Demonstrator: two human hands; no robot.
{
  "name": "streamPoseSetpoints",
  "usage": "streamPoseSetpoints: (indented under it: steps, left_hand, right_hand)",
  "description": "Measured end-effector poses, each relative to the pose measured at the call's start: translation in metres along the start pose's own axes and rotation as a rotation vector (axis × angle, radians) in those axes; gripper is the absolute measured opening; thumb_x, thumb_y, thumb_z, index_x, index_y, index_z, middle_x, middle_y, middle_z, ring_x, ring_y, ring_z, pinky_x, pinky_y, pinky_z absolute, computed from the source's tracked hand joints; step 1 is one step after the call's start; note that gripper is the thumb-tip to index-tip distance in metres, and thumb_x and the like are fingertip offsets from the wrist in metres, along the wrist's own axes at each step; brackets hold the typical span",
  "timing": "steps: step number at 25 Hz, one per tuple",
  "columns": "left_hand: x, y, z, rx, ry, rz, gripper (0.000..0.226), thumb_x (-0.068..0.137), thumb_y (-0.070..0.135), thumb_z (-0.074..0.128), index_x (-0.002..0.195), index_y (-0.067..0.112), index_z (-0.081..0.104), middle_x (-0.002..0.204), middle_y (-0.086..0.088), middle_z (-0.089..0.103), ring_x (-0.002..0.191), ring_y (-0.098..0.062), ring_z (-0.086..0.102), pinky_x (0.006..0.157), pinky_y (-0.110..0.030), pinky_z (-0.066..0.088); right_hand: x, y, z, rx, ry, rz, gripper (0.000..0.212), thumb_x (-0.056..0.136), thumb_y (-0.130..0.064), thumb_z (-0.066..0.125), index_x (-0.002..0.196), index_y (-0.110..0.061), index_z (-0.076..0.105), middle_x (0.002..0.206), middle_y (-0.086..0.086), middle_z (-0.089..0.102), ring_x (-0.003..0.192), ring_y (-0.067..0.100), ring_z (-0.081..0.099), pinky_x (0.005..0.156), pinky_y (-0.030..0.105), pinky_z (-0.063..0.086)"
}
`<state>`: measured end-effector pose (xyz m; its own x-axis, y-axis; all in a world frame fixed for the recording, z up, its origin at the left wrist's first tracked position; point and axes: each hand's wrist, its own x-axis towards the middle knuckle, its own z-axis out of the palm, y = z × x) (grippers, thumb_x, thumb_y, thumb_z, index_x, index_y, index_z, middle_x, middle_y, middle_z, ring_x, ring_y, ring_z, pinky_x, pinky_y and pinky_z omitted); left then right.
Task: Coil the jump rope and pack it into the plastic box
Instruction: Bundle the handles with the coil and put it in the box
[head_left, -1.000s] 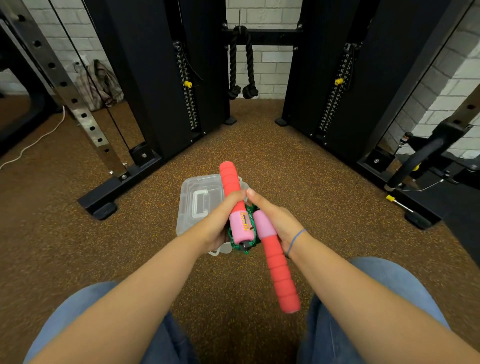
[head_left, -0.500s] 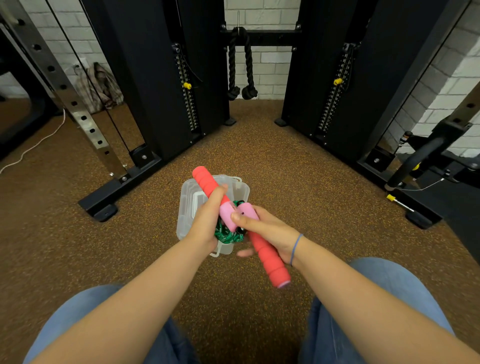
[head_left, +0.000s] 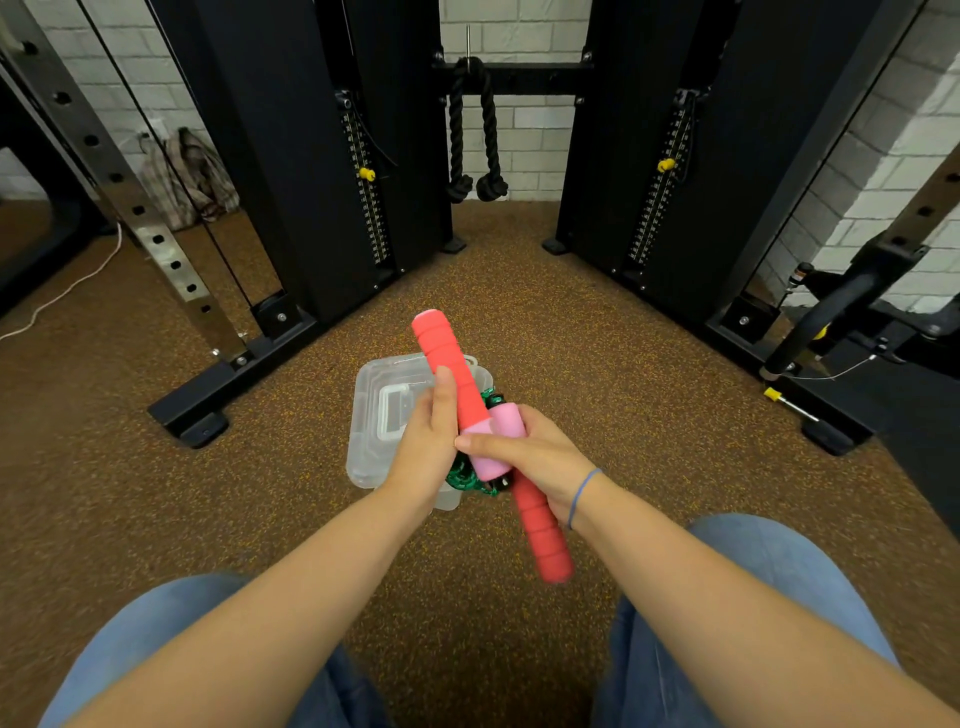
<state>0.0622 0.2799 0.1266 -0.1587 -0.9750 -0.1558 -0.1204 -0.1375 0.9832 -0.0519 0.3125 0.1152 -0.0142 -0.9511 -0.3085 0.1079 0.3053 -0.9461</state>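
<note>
Left hand (head_left: 423, 441) and right hand (head_left: 537, 457) both grip the jump rope (head_left: 448, 358) over the plastic box (head_left: 370, 415) on the floor; the handles should probably lie parallel, green coil (head_left: 461, 475) pinched tight, before lowering.

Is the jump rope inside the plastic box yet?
No, the left hand and right hand hold its red-and-pink foam handles and bundled green rope above the clear plastic box.

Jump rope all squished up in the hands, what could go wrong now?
The green rope is only bunched between the left hand and right hand, so it could spring loose. The upper handle and lower handle point opposite ways, so the bundle may be too long for the box.
</note>
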Motion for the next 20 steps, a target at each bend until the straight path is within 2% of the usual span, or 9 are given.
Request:
streamPoseSetpoints:
  steps: [2, 4, 6, 8, 11, 13, 15, 17, 20]
  left_hand:
    - [0.001, -0.001, -0.001, 0.068, -0.017, -0.013, 0.062, 0.084, 0.067, 0.019, 0.107, 0.022, 0.055, 0.101, 0.004, 0.062, 0.098, -0.01, 0.055, 0.092, -0.029, 0.038]
    - [0.002, -0.002, -0.003, 0.053, -0.125, -0.054, 0.055, 0.086, 0.064, 0.027, 0.115, 0.022, 0.05, 0.112, 0.001, 0.06, 0.11, -0.014, 0.054, 0.103, -0.035, 0.038]
    - [0.003, 0.0, -0.005, -0.054, -0.253, -0.107, 0.054, 0.087, 0.056, 0.039, 0.125, 0.017, 0.043, 0.125, -0.013, 0.057, 0.119, -0.025, 0.054, 0.105, -0.046, 0.04]
    - [0.003, 0.004, -0.008, -0.151, -0.35, -0.144, 0.041, 0.095, 0.033, 0.041, 0.131, 0.013, 0.038, 0.129, -0.018, 0.054, 0.118, -0.03, 0.054, 0.102, -0.047, 0.043]
    - [0.003, 0.006, -0.011, -0.155, -0.386, -0.105, 0.024, 0.097, 0.017, 0.039, 0.119, 0.021, 0.048, 0.114, -0.014, 0.058, 0.105, -0.027, 0.057, 0.097, -0.044, 0.045]
    - [0.003, 0.005, -0.013, -0.004, -0.335, -0.022, 0.02, 0.097, 0.021, 0.04, 0.111, 0.032, 0.05, 0.088, -0.007, 0.058, 0.082, -0.02, 0.055, 0.085, -0.042, 0.044]
    - [0.006, -0.001, -0.014, 0.18, -0.288, 0.052, 0.019, 0.097, 0.027, 0.041, 0.112, 0.035, 0.047, 0.071, -0.001, 0.051, 0.068, -0.013, 0.048, 0.074, -0.038, 0.04]
    - [0.008, -0.004, -0.012, 0.225, -0.261, 0.09, 0.018, 0.096, 0.03, 0.042, 0.112, 0.036, 0.045, 0.067, -0.001, 0.051, 0.064, -0.014, 0.047, 0.068, -0.037, 0.039]
    - [0.009, -0.006, -0.009, 0.187, -0.205, 0.117, 0.012, 0.095, 0.03, 0.044, 0.1, 0.04, 0.047, 0.065, -0.004, 0.052, 0.06, -0.018, 0.046, 0.06, -0.034, 0.038]
  right_hand:
    - [0.0, -0.003, -0.003, -0.007, 0.011, 0.004, 0.071, 0.044, -0.036, 0.083, 0.105, -0.008, 0.058, 0.089, 0.005, 0.065, 0.078, 0.016, 0.059, 0.069, 0.032, 0.048]
    - [0.002, -0.005, -0.008, -0.002, -0.014, 0.035, 0.051, 0.051, -0.033, 0.079, 0.096, -0.015, 0.061, 0.082, 0.004, 0.063, 0.068, 0.014, 0.056, 0.06, 0.029, 0.045]
    - [0.003, -0.008, -0.015, 0.057, -0.106, 0.076, 0.039, 0.055, -0.035, 0.076, 0.09, -0.022, 0.064, 0.08, 0.005, 0.062, 0.063, 0.014, 0.054, 0.056, 0.028, 0.042]
    - [0.003, -0.012, -0.023, 0.101, -0.172, 0.103, 0.034, 0.061, -0.034, 0.071, 0.092, -0.023, 0.064, 0.079, 0.005, 0.062, 0.06, 0.014, 0.055, 0.054, 0.026, 0.042]
    - [-0.002, -0.019, -0.023, 0.096, -0.149, 0.105, 0.013, 0.078, -0.025, 0.06, 0.09, -0.019, 0.06, 0.061, -0.003, 0.064, 0.044, 0.007, 0.055, 0.041, 0.016, 0.042]
    - [-0.002, -0.017, -0.02, 0.022, -0.095, 0.028, 0.025, 0.076, -0.027, 0.059, 0.1, -0.02, 0.057, 0.07, -0.002, 0.065, 0.051, 0.007, 0.059, 0.042, 0.018, 0.045]
    - [0.0, -0.013, -0.016, -0.099, -0.025, -0.071, 0.036, 0.071, -0.034, 0.056, 0.106, -0.025, 0.056, 0.083, 0.0, 0.064, 0.062, 0.01, 0.061, 0.047, 0.023, 0.048]
    - [0.001, -0.009, -0.016, -0.183, 0.023, -0.141, 0.038, 0.072, -0.036, 0.053, 0.109, -0.027, 0.055, 0.085, -0.001, 0.064, 0.063, 0.008, 0.059, 0.048, 0.021, 0.047]
    - [0.001, -0.005, -0.012, -0.109, 0.023, -0.149, 0.038, 0.074, -0.037, 0.052, 0.111, -0.026, 0.054, 0.085, 0.007, 0.064, 0.059, 0.01, 0.06, 0.043, 0.021, 0.044]
